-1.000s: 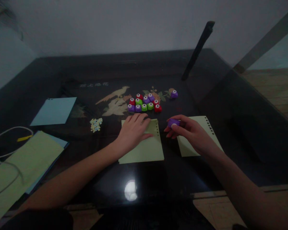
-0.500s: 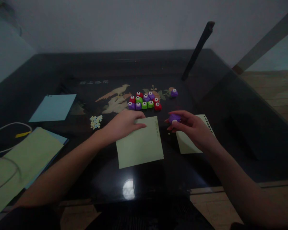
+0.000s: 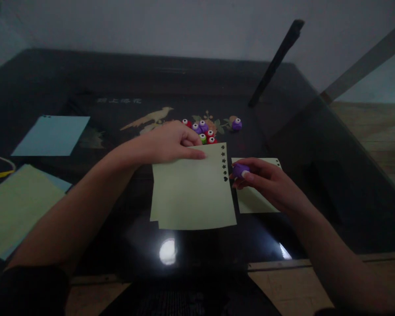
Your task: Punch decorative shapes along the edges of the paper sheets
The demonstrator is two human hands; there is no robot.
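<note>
My left hand [image 3: 173,142] pinches the top edge of a pale yellow-green sheet of paper [image 3: 197,193], thumb on its upper face. Punched shapes, among them stars and a heart, run down the sheet's right edge. Another sheet's edge shows beneath it at the left. In my right hand [image 3: 261,175] a purple craft punch [image 3: 240,170] is held between thumb and fingers, just right of the punched edge and apart from it. Under that hand lies a second pale sheet [image 3: 255,202] with holes at its top right corner. Red, green and purple punches [image 3: 202,127] cluster behind my left hand, which partly hides them.
One purple punch [image 3: 236,124] stands alone at the back right. A blue sheet [image 3: 52,136] lies at the left, with a stack of yellow-green and blue paper [image 3: 19,202] nearer me. A dark upright bar [image 3: 276,61] rises from the glossy black table [image 3: 197,259].
The held sheet has shifted right and its punched row now shows plainly. My left hand covers more of the punch cluster. The camera view has shifted somewhat.
</note>
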